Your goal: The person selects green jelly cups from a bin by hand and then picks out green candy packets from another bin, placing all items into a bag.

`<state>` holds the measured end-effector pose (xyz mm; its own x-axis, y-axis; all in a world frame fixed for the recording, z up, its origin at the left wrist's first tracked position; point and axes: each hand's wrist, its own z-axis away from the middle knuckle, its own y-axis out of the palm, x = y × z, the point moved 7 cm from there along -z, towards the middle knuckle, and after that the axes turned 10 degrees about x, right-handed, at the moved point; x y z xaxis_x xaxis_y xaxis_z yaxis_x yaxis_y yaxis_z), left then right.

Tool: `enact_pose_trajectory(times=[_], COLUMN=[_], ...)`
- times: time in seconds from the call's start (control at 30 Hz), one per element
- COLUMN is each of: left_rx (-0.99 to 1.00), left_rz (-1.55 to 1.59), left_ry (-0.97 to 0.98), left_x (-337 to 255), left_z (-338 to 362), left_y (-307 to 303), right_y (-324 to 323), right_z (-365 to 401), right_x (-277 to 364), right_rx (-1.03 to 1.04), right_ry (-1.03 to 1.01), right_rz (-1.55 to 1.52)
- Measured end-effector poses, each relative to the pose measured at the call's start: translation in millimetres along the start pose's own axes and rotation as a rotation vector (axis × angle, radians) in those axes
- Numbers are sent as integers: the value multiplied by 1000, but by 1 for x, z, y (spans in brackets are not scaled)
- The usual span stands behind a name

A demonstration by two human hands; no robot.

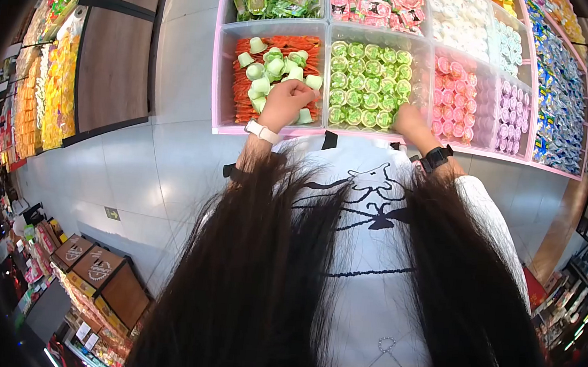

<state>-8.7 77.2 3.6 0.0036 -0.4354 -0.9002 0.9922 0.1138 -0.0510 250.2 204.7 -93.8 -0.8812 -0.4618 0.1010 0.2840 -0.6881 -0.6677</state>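
Observation:
My left hand (288, 104), with a pale band on its wrist, is over the front left compartment. Its fingers are drawn together among loose light green jelly cups (255, 72), which lie on rows of orange-red packets (245, 113). Whether a cup is in these fingers, I cannot make out. My right hand (413, 124), wearing a black watch (437, 157), reaches into the front right corner of the neighbouring compartment. Its fingers curl down beside green-topped jelly cups (367, 85) standing in neat rows. What those fingertips hold, if anything, is hidden.
Clear dividers (326, 74) separate the pink-edged display bin. Pink cups (453, 99) and purple cups (512, 115) stand to the right; wrapped sweets (376, 7) fill the back. A brown panelled stand (114, 63) is at left, with boxes (101, 268) lower left.

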Motion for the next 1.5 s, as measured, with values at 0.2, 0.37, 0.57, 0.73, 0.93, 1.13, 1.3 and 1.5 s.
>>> enact_pose_trajectory(times=[0.2, 0.37, 0.57, 0.73, 0.93, 1.13, 1.3, 1.5], left_rx=[-2, -10, -16, -10, 27, 34, 32, -33], left_rz=[58, 54, 54, 37, 10, 21, 17, 23], left_ry=[-30, -32, -30, -24, -70, -75, -64, -48], left_x=[5, 7, 9, 11, 10, 14, 15, 20], left_z=[4, 2, -2, -5, -5, -7, -8, -8], left_y=[-6, -7, -8, -7, -7, -8, -9, -16], right_y=[6, 2, 4, 6, 5, 5, 3, 8], right_z=[-4, -5, -6, -9, -13, -6, -8, -13], right_x=[-7, -11, -6, -5, -4, -1, 3, 0], right_rx=[-22, -216, -144, -159, -97, -25, -50, -49], right_ry=[-6, -9, -78, -62, -51, 57, 62, 39], right_rz=[-51, -129, -39, -38, -18, 10, 62, 65])
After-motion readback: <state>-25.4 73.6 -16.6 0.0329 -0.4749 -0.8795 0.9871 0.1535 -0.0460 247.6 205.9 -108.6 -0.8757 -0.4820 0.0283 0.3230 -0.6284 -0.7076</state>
